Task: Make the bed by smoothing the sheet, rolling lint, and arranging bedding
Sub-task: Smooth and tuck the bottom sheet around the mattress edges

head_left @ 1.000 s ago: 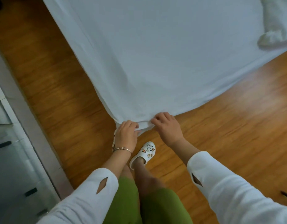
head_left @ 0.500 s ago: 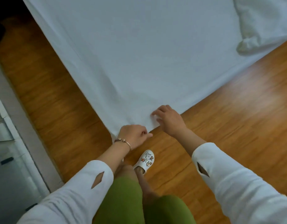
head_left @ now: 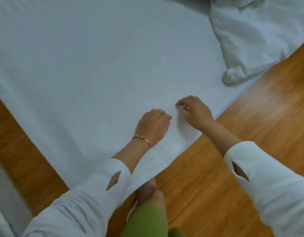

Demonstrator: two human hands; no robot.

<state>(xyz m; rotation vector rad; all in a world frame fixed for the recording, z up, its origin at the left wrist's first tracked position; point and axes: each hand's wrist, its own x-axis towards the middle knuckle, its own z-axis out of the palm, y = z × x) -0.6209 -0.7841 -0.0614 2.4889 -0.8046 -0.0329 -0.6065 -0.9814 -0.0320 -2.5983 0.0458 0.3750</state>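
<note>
Both hands had moved up from the sheet's corner onto its flat top, and the shoe seen a moment before was now hidden. The left hand, a bracelet at its wrist, rested knuckles-up with fingers curled under. The right hand pinched a little fold of the white sheet, which covered the bed above the wooden floor. A rumpled duvet lay at the far right.

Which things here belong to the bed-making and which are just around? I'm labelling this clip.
Part of the job:
sheet, spread over the bed
crumpled bedding, lying at the far right of the bed
left hand and right hand, both over the sheet near its corner

Just around:
wooden floor
bracelet on the left wrist
</note>
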